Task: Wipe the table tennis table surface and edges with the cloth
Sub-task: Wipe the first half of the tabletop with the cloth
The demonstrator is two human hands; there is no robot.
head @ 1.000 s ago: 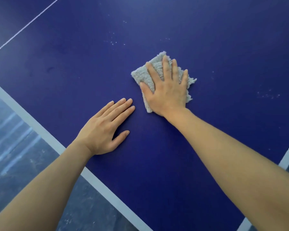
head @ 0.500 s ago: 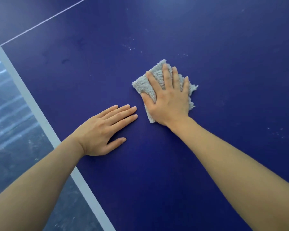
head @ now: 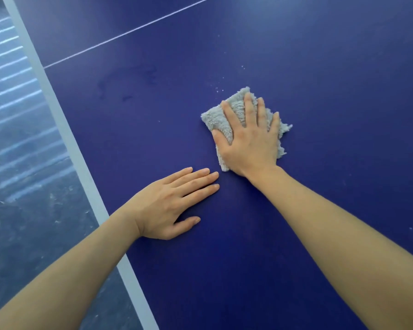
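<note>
Nearer the specks (head: 218,89) now, right hand (head: 250,144) covers the seemingly folded cloth (head: 212,118).

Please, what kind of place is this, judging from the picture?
Probably an indoor games or sports room. The dark blue table tennis table has a white edge band and a thin white centre line, and beside it is a dark, shiny floor reflecting stripes of light.

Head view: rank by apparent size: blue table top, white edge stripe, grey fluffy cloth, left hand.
1. Blue table top: fills most of the frame.
2. White edge stripe: long band.
3. Left hand and grey fluffy cloth: look alike, unranked; the right hand covers much of the cloth.
</note>
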